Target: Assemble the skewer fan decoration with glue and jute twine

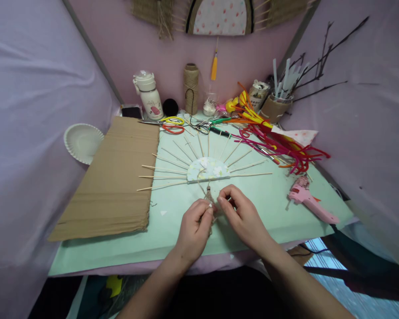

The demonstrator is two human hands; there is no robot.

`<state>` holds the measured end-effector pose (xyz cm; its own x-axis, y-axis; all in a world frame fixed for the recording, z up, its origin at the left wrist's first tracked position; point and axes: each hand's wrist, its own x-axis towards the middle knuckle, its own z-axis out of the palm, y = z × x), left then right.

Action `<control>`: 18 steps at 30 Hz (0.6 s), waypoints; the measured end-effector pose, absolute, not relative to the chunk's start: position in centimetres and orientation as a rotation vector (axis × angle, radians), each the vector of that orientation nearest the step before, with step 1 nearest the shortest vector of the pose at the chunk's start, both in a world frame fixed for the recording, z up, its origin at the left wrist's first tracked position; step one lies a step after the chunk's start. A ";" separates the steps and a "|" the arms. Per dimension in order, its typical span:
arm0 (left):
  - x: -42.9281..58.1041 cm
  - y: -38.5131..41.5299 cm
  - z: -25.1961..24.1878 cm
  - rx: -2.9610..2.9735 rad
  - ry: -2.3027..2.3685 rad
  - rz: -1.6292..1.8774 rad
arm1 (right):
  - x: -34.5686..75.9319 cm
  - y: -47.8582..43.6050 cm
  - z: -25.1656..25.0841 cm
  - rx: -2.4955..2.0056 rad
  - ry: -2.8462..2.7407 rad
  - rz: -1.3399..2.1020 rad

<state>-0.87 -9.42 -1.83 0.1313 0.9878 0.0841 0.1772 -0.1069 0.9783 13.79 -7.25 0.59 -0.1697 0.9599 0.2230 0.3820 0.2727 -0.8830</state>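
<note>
Twine tassel (209,194), seen from the head camera, sits just below the flat edge of a flowered half-circle (213,169), in front of the person on the table (269,208). The left hand (193,227) has thumb and forefinger pinched together on its lower strands. The right hand (242,215) is just beside it, fingers curled and thumb close to the forefinger; whether a thin strand is caught between them, I cannot tell.

The tassel should be very light, soft and limp, rough enough not to slip, but apt to fray and splay. The narrow bound neck near its top looks the best place to pinch; held by loose ends, it would probably sag or twist. The half-circle looks light and fairly flat, best steadied along its straight edge. The thin sticks (251,174) fanning from it look stiff but easily snapped or knocked loose, so they make poor handles. Cardboard (109,181) lies under some tips at left.
</note>
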 end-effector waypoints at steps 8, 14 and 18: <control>-1.1 -9.3 -2.0 1.469 1.193 1.074 | 14.6 -7.4 0.1 -0.916 -2.020 0.514; -1.0 -9.5 -1.9 1.591 1.152 1.062 | 14.8 -7.1 -0.3 -0.913 -2.095 0.465; -0.9 -9.6 -1.7 1.575 1.103 1.046 | 14.2 -7.4 0.0 -0.967 -2.082 0.424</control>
<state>-0.94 -9.58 -1.70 0.2383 0.9621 0.1322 0.1832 -0.1782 0.9668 14.18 -7.43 0.05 -0.4016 0.7560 0.5169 0.4936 0.6541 -0.5732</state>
